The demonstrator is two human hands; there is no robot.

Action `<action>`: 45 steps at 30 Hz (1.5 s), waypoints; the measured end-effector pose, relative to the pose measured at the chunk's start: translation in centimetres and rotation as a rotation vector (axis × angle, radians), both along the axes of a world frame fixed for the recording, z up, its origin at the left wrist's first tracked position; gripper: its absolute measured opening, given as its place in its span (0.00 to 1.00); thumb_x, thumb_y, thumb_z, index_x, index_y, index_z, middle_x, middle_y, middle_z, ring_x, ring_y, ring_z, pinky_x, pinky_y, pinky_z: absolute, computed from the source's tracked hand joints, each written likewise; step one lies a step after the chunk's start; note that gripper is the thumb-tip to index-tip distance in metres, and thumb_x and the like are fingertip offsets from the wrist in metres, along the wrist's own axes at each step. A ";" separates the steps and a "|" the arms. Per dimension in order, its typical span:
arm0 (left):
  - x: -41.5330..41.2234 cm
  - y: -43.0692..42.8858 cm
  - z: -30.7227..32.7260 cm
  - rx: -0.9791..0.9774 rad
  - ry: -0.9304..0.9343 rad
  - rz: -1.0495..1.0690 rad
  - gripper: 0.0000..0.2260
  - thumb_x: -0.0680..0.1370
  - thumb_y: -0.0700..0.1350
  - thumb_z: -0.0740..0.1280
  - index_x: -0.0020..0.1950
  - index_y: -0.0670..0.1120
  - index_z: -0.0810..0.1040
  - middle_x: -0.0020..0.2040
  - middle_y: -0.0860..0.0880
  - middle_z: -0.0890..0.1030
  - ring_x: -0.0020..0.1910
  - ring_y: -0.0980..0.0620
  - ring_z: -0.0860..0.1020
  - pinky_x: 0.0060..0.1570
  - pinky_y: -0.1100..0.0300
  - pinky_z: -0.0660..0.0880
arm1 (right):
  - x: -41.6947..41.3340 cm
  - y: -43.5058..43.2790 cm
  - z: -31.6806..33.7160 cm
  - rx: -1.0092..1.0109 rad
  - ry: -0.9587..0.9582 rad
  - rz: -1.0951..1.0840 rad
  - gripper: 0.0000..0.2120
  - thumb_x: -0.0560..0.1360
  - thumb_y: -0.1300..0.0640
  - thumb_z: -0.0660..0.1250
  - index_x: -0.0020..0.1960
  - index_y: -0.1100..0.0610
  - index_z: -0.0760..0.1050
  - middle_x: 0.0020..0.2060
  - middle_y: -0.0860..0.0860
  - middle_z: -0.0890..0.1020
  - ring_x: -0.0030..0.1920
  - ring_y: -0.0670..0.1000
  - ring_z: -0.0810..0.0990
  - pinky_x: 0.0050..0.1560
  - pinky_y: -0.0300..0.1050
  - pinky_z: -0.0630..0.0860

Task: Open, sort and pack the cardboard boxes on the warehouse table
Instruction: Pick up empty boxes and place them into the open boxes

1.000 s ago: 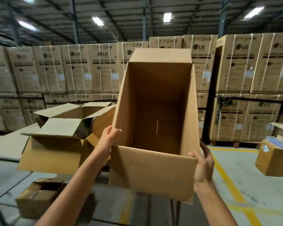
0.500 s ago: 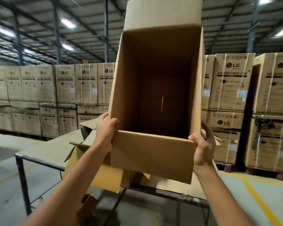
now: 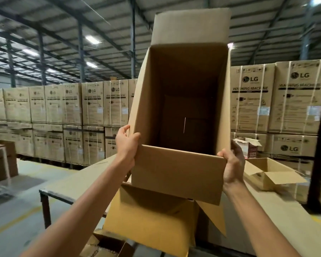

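A tall empty cardboard box [image 3: 178, 173] is held up in front of me, tipped so its open mouth faces me and its dark inside shows. My left hand [image 3: 126, 145] grips its left wall near the mouth. My right hand [image 3: 232, 164] grips the right corner of the near flap. Below it an open brown box [image 3: 148, 216] sits on the cardboard-covered table [image 3: 78, 182], its flap hanging over the front edge. Another small open box [image 3: 271, 175] rests on the table to the right.
Stacked washing-machine cartons [image 3: 93, 119] wall off the background, with more cartons [image 3: 278, 101] at the right. A white and red open carton [image 3: 248, 147] stands behind the held box. A small box [image 3: 104, 245] lies on the floor under the table. Brown boxes [image 3: 0, 160] stand at far left.
The held box has risen from chest height to well above the table and the view has swung right. Both hands keep the same grip.
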State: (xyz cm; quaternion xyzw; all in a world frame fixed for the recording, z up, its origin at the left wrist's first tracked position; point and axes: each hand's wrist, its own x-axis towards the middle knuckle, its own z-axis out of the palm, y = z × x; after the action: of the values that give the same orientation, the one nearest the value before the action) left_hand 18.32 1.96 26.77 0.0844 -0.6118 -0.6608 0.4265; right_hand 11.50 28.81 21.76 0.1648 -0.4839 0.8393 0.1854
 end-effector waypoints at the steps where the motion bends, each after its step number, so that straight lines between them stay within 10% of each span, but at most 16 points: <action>1: -1.2 -1.0 -0.2 0.008 0.003 0.007 0.26 0.72 0.38 0.67 0.71 0.47 0.71 0.59 0.40 0.80 0.54 0.44 0.80 0.49 0.52 0.78 | -1.1 -0.9 0.1 0.000 -0.002 0.001 0.36 0.59 0.50 0.70 0.64 0.62 0.72 0.39 0.55 0.76 0.37 0.52 0.75 0.37 0.45 0.72; 12: -15.2 -8.4 -0.4 0.008 -0.026 0.060 0.25 0.75 0.40 0.69 0.71 0.48 0.70 0.60 0.42 0.78 0.57 0.44 0.79 0.47 0.54 0.76 | -15.4 -8.3 0.5 0.067 -0.203 0.162 0.22 0.55 0.48 0.72 0.47 0.51 0.72 0.30 0.51 0.72 0.31 0.52 0.71 0.28 0.39 0.70; 21: -24.3 -13.4 -2.4 -0.128 -0.177 0.082 0.24 0.76 0.44 0.67 0.72 0.48 0.70 0.60 0.44 0.77 0.56 0.45 0.77 0.50 0.52 0.76 | -23.3 -13.1 -1.2 0.132 -0.315 0.050 0.24 0.62 0.49 0.69 0.55 0.57 0.72 0.31 0.51 0.75 0.31 0.51 0.74 0.26 0.36 0.70; 28: -28.8 -16.7 -6.2 -0.158 -0.268 0.022 0.19 0.74 0.40 0.67 0.65 0.48 0.77 0.58 0.44 0.78 0.53 0.47 0.76 0.43 0.57 0.73 | -25.7 -15.7 -3.1 0.371 -0.529 -0.045 0.21 0.70 0.49 0.70 0.59 0.56 0.73 0.51 0.59 0.82 0.53 0.59 0.82 0.57 0.63 0.79; 32: -29.4 -18.3 -7.0 -0.179 -0.185 0.048 0.18 0.73 0.38 0.70 0.62 0.49 0.79 0.59 0.48 0.78 0.57 0.49 0.76 0.57 0.52 0.75 | -25.6 -17.5 -2.7 0.447 -0.544 -0.226 0.36 0.64 0.41 0.72 0.67 0.54 0.68 0.52 0.56 0.81 0.51 0.57 0.81 0.53 0.58 0.81; 38: -27.7 -19.6 -3.9 -0.355 0.021 0.101 0.19 0.73 0.35 0.70 0.63 0.48 0.81 0.69 0.48 0.74 0.70 0.50 0.69 0.70 0.62 0.63 | -23.2 -17.7 1.3 0.575 -0.493 -0.519 0.35 0.68 0.41 0.72 0.71 0.50 0.65 0.61 0.56 0.72 0.60 0.59 0.72 0.52 0.53 0.73; 41: -28.5 -20.3 -2.5 -0.486 -0.006 0.115 0.18 0.74 0.34 0.69 0.62 0.48 0.81 0.74 0.44 0.68 0.75 0.49 0.63 0.58 0.82 0.56 | -22.6 -17.5 3.1 0.717 -0.484 -0.700 0.30 0.72 0.43 0.72 0.70 0.50 0.67 0.65 0.56 0.66 0.65 0.62 0.63 0.50 0.51 0.64; 45: -31.6 -21.4 -3.2 -0.588 -0.158 -0.001 0.10 0.73 0.38 0.70 0.52 0.47 0.84 0.62 0.42 0.78 0.64 0.45 0.75 0.61 0.58 0.69 | -24.3 -19.0 2.0 0.902 -0.592 -0.751 0.30 0.72 0.40 0.71 0.69 0.51 0.68 0.65 0.58 0.66 0.67 0.65 0.62 0.52 0.52 0.66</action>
State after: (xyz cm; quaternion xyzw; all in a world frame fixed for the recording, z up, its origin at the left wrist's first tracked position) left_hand -13.30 -19.41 23.54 0.0083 -0.8082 -0.4469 0.3835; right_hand -12.78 9.86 23.76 -0.1917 -0.8433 0.4423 0.2376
